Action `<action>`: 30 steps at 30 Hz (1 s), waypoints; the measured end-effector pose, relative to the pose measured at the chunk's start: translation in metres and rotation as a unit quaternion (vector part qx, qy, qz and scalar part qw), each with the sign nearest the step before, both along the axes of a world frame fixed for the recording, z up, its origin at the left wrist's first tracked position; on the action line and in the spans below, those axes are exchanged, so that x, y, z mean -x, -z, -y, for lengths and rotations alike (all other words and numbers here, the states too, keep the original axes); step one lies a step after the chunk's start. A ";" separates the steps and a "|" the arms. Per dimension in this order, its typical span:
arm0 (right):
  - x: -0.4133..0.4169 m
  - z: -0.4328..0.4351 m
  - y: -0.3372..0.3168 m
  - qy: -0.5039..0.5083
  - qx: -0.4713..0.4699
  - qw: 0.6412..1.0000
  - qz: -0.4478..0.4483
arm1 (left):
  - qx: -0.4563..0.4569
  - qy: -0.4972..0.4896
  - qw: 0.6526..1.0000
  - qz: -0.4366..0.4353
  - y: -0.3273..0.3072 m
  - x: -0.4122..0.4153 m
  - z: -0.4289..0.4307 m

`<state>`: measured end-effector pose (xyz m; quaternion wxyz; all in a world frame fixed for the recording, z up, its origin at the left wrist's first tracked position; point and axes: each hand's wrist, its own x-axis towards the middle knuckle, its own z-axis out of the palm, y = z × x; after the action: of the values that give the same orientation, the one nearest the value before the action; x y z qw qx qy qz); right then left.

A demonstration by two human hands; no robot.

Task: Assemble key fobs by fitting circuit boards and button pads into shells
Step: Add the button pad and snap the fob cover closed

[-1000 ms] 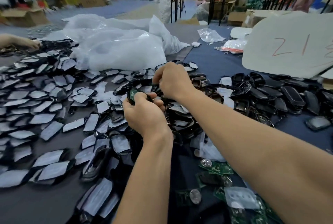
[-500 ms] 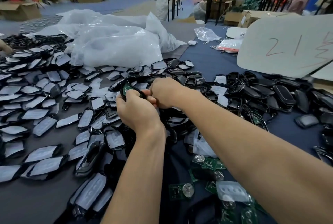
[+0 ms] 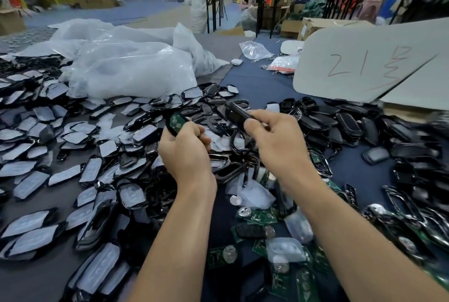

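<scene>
While you hold both hands up over the table [image 3: 31,282], each one has a piece in it. Your left hand [image 3: 184,153] curls its fingers round a black shell [image 3: 170,129], and a green circuit board [image 3: 175,120] sits in that shell, poking out above your thumb. Your right hand [image 3: 279,141] pinches a second shell [image 3: 237,113] between thumb and fingers. That one is blurry, so I cannot tell which side faces up. The two pieces are near each other but apart.

Both pieces are in front of the big clear plastic bag [image 3: 136,70], on your side of it. In front of the bag and to its left lies a wide spread of shells with white button pads [image 3: 60,131] in them. Right of the bag, past your right hand, lies a heap of plain black shells [image 3: 340,119] on a blue cloth [image 3: 262,83]. Much closer to you than the bag, between your two arms, lie loose circuit boards [image 3: 257,216] with round silver batteries, and some clear button pads [image 3: 284,248] lie among them. Far right of the bag stands a white card [image 3: 359,66] with "21" written on it in red.
</scene>
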<state>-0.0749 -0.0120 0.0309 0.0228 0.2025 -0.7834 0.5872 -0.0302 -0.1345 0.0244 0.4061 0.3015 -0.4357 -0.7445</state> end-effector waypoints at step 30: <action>-0.047 -0.102 0.030 0.135 -0.084 0.985 -0.070 | 0.174 0.281 0.939 0.095 0.022 -0.002 -0.093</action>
<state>-0.0278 0.0902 0.0005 0.1394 0.1371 -0.8464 0.4954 -0.0283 -0.0417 0.0022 0.1834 0.1608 -0.6616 -0.7091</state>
